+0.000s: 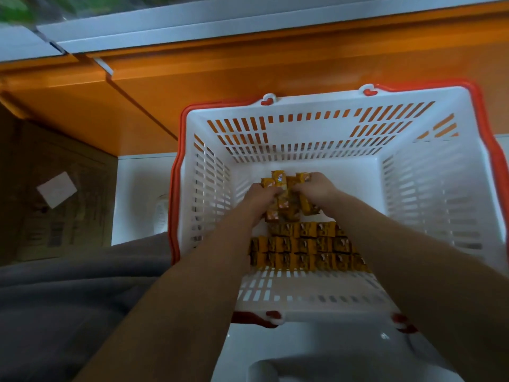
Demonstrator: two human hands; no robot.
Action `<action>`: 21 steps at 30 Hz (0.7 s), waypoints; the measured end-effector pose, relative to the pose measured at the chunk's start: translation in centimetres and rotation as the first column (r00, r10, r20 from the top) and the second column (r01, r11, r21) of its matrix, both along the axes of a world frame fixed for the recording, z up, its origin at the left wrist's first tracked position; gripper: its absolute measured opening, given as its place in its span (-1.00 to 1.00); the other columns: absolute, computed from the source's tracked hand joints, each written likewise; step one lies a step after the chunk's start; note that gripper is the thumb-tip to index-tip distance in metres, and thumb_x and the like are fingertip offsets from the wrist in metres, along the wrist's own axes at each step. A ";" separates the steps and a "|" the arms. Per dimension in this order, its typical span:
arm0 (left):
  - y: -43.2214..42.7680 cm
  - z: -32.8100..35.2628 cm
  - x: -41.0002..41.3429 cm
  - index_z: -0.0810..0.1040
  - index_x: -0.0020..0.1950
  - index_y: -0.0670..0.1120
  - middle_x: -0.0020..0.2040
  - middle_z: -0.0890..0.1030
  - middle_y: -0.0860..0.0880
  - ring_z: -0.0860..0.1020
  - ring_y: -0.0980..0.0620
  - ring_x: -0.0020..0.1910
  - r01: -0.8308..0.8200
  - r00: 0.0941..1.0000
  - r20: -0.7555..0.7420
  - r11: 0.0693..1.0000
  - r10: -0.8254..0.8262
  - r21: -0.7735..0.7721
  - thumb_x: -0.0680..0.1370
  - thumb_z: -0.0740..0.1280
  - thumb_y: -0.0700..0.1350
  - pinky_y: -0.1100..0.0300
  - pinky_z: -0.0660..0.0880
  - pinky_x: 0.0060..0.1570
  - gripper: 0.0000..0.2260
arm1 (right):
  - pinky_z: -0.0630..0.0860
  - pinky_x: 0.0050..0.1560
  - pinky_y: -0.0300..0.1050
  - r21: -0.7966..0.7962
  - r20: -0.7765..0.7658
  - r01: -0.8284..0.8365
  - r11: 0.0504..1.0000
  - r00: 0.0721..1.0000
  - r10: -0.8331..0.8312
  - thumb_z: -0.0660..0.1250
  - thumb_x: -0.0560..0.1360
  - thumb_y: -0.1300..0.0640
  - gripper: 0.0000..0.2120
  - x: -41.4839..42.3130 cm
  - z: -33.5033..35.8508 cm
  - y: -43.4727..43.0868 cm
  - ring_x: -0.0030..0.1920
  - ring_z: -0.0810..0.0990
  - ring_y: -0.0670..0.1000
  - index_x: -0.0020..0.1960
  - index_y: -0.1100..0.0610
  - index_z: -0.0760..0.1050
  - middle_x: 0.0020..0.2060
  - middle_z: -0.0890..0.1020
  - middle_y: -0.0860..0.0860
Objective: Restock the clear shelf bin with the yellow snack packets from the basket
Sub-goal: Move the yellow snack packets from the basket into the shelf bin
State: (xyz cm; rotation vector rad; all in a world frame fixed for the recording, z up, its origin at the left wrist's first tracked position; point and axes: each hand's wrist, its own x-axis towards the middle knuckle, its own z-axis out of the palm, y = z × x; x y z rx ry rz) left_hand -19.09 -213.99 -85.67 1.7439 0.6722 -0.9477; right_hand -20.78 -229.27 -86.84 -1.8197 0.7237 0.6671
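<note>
Beneath an orange shelf front (220, 78), a white basket (303, 128) with red handles (176, 194) sits on a white surface (303, 348). Inside it, the left hand (260, 195) and the right hand (318, 187) curl their fingers round a loose bunch of yellow snack packets (285, 188) held between them. More lie in stacked rows (303, 249) just nearer.

White basket (429, 194), walls patterned with neat rows of narrow slots, with orange seen through the far ones. Red handles (176, 188) along the rim. Down inside, yellow-orange packets (303, 246), each printed with a brown patch and a white mark, repeating row on row. Behind, glossy orange panel (192, 86), pale grey-white strip (192, 26) above. Off left, brown box (63, 230) with faint dark print and a plain white label (57, 189). Dark grey cloth (68, 299) below. Green blur (13, 6) up in the corner.
</note>
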 end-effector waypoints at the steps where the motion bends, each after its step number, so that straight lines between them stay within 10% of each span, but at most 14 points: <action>1: -0.3 0.2 0.1 0.53 0.30 -0.21 0.16 0.64 -0.20 0.63 -0.17 0.12 -0.034 0.999 -0.012 0.999 0.033 -0.039 0.55 0.45 -0.08 -0.19 0.60 0.17 -0.62 | 0.58 -0.15 -0.01 0.012 -0.008 0.015 1.000 1.000 -0.015 0.39 0.46 0.17 -0.91 0.1 0.2 0.1 -0.22 0.62 0.14 -0.11 0.20 0.55 -0.24 0.60 0.16; 10: -2.1 5.9 0.7 0.58 0.22 -0.03 0.14 0.67 -0.13 0.65 -0.16 0.12 -0.070 0.980 0.168 0.978 0.104 -0.196 0.49 0.52 0.02 -0.17 0.60 0.14 -0.66 | 0.65 -0.17 0.00 0.362 0.067 0.270 0.892 0.947 -0.314 0.53 0.40 0.20 -0.76 -1.6 6.6 -2.4 -0.15 0.74 0.12 0.05 0.12 0.65 -0.13 0.74 0.11; 14: -2.3 10.2 0.2 0.58 0.32 -0.08 0.19 0.69 -0.14 0.65 -0.20 0.19 0.025 0.977 0.207 0.942 0.047 -0.334 0.49 0.54 -0.06 -0.22 0.54 0.25 -0.58 | 0.56 0.19 0.11 0.441 0.137 0.249 0.863 0.931 -0.339 0.55 0.41 0.15 -0.70 -3.3 11.4 -3.3 0.05 0.70 0.08 0.13 0.06 0.65 -0.01 0.74 0.04; 21: -2.7 21.5 -0.7 0.53 0.26 -0.19 0.04 0.71 -0.19 0.70 -0.17 -0.06 0.221 0.945 0.300 0.931 -0.131 -0.290 0.46 0.56 -0.09 0.02 0.61 -0.14 -0.56 | 0.48 0.27 0.10 0.433 0.239 0.146 0.890 0.933 -0.270 0.54 0.42 0.18 -0.91 -5.0 22.0 -5.5 -0.08 0.71 0.04 -0.14 0.12 0.64 -0.19 0.75 -0.08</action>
